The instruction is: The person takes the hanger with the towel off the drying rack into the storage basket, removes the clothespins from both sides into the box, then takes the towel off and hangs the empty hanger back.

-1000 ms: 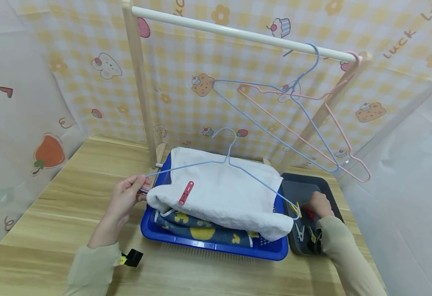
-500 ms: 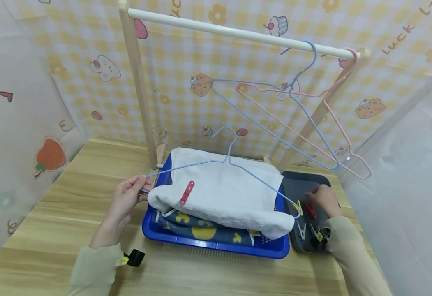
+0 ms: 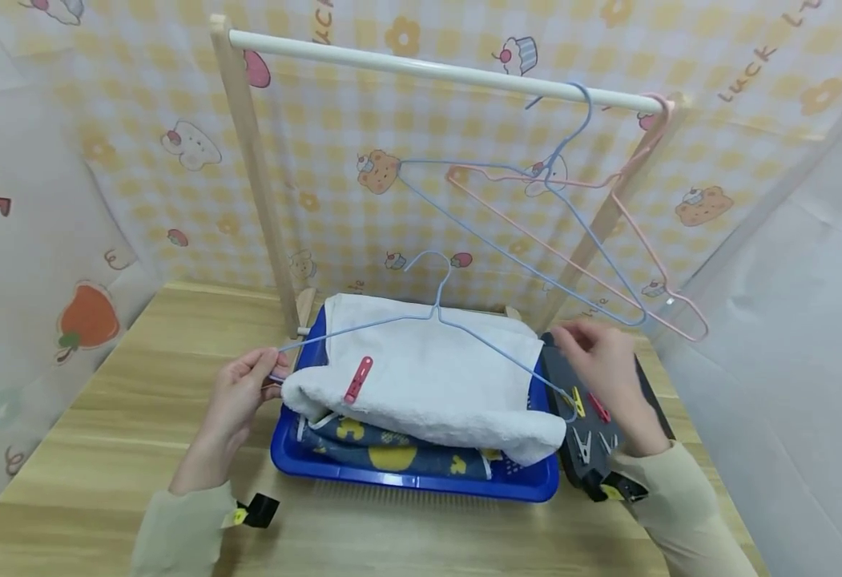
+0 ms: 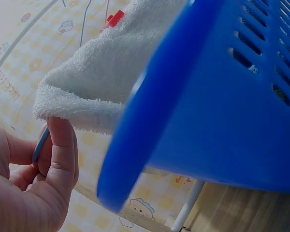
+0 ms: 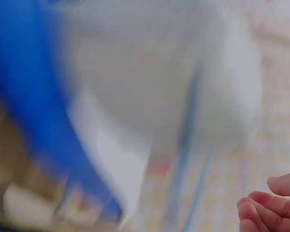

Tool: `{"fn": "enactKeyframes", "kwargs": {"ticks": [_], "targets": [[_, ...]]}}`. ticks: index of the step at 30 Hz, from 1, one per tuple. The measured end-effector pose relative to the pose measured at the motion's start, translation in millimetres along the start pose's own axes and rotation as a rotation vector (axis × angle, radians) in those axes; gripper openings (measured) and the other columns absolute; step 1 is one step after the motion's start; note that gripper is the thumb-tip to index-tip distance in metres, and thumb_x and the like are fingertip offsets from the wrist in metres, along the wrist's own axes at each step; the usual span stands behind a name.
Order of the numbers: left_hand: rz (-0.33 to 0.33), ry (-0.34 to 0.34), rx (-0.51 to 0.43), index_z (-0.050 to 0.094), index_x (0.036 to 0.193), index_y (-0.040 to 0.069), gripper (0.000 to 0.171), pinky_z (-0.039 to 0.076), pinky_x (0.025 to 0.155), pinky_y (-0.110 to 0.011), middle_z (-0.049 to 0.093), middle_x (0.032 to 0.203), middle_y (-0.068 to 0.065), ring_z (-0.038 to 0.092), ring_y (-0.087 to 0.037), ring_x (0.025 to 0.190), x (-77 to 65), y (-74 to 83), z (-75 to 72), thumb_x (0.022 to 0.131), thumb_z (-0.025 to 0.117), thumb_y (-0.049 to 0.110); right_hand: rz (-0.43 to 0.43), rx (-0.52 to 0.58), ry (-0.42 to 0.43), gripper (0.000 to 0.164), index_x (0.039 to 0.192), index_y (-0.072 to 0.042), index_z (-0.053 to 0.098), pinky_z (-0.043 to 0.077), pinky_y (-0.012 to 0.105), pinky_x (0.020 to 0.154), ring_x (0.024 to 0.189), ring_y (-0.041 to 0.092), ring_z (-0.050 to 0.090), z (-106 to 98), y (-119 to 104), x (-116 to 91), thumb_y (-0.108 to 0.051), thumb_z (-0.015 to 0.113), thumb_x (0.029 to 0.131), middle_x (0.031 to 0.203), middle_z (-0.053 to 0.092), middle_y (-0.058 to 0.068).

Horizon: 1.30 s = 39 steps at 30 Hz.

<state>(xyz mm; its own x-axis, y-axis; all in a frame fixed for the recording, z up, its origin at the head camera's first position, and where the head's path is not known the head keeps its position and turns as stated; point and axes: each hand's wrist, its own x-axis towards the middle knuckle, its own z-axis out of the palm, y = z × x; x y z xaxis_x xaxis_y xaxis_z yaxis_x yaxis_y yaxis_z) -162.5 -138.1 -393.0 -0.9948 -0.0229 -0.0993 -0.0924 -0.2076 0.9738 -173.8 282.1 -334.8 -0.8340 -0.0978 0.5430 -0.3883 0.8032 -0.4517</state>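
My left hand pinches the left end of a light blue wire hanger, beside the rolled edge of a white towel. In the left wrist view, the hanger's wire lies between thumb and fingers under the towel's edge. The towel is folded over the hanger's lower bar, and a red clip is fixed on its left part. My right hand is raised over the dark tray, thumb and fingers close together; I cannot tell whether something small is between them.
Under the towel stands a blue basket with a dark blue patterned cloth. The tray holds a yellow clip, a red clip and pale clips. Behind, a rack bar carries a blue hanger and a pink hanger.
My right hand has lifted from the clips in the tray and moved left and up toward the towel's right side. The left hand keeps its hold on the hanger. The head view has shifted slightly.
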Motion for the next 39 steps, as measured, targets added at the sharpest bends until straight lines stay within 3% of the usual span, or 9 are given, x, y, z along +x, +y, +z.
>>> {"fn": "enactKeyframes", "kwargs": {"ticks": [3,6,12,17,23,26,32,39], "targets": [[-0.004,-0.002,-0.004,0.064,0.072,0.017,0.034,0.050,0.055,-0.015,0.061,0.067,0.005,0.057,-0.004,0.061,-0.8,0.6,0.4,0.100,0.045,0.016,-0.096,0.090,-0.044,0.005,0.083,0.001,0.070,0.044,0.013,0.049,0.054,0.010,0.058,10.1,-27.4,1.3,-0.001,0.066,0.085,0.068,0.067,0.005],[-0.011,0.004,-0.008,0.064,0.071,0.018,0.035,0.049,0.055,-0.015,0.060,0.067,0.006,0.056,-0.003,0.061,-1.9,1.5,1.2,0.100,0.044,0.015,-0.134,0.197,-0.166,0.005,0.085,-0.002,0.070,0.048,0.018,0.050,0.056,0.008,0.059,25.7,-50.6,1.7,-0.002,0.065,0.086,0.070,0.067,0.003],[-0.019,0.017,-0.011,0.064,0.071,0.018,0.036,0.050,0.056,-0.015,0.061,0.067,0.006,0.057,-0.003,0.061,-2.3,3.5,2.4,0.100,0.044,0.014,-0.118,0.342,-0.423,0.012,0.093,-0.004,0.070,0.051,0.021,0.057,0.065,0.006,0.061,65.7,-88.7,0.6,-0.014,0.063,0.091,0.078,0.068,0.001],[-0.010,0.016,-0.019,0.065,0.071,0.018,0.035,0.050,0.056,-0.015,0.061,0.067,0.005,0.057,-0.003,0.061,-3.3,2.5,2.6,0.100,0.045,0.015,-0.047,0.389,-0.550,0.022,0.103,-0.003,0.068,0.050,0.018,0.062,0.072,0.008,0.062,96.0,-110.3,1.8,-0.020,0.061,0.092,0.081,0.069,0.001],[0.002,0.013,-0.018,0.065,0.071,0.019,0.035,0.051,0.056,-0.015,0.060,0.066,0.007,0.057,-0.003,0.061,-4.3,2.3,3.7,0.100,0.045,0.014,0.091,0.500,-0.619,0.028,0.107,0.001,0.067,0.049,0.021,0.052,0.066,0.013,0.064,116.3,-121.9,8.4,-0.023,0.059,0.094,0.082,0.070,0.013],[0.004,0.018,-0.014,0.065,0.070,0.019,0.036,0.050,0.056,-0.015,0.060,0.066,0.007,0.057,-0.003,0.061,-4.8,2.4,3.3,0.100,0.045,0.014,0.142,0.557,-0.642,0.029,0.106,0.000,0.068,0.053,0.022,0.055,0.066,0.012,0.065,122.9,-123.6,10.3,-0.025,0.059,0.093,0.084,0.069,0.015],[0.006,0.018,-0.019,0.065,0.071,0.018,0.035,0.051,0.056,-0.015,0.060,0.066,0.006,0.057,-0.003,0.060,-5.3,2.8,2.8,0.100,0.045,0.014,0.153,0.600,-0.663,0.028,0.104,0.000,0.068,0.056,0.027,0.059,0.068,0.015,0.066,128.3,-127.6,12.4,-0.024,0.059,0.094,0.083,0.069,0.014],[-0.001,0.021,-0.022,0.064,0.072,0.016,0.034,0.050,0.055,-0.015,0.060,0.066,0.006,0.056,-0.004,0.060,-4.6,4.7,4.3,0.100,0.044,0.012,0.150,0.583,-0.656,0.025,0.101,0.000,0.069,0.054,0.023,0.057,0.065,0.013,0.065,126.6,-130.9,14.6,-0.021,0.059,0.093,0.081,0.069,0.014]]}}
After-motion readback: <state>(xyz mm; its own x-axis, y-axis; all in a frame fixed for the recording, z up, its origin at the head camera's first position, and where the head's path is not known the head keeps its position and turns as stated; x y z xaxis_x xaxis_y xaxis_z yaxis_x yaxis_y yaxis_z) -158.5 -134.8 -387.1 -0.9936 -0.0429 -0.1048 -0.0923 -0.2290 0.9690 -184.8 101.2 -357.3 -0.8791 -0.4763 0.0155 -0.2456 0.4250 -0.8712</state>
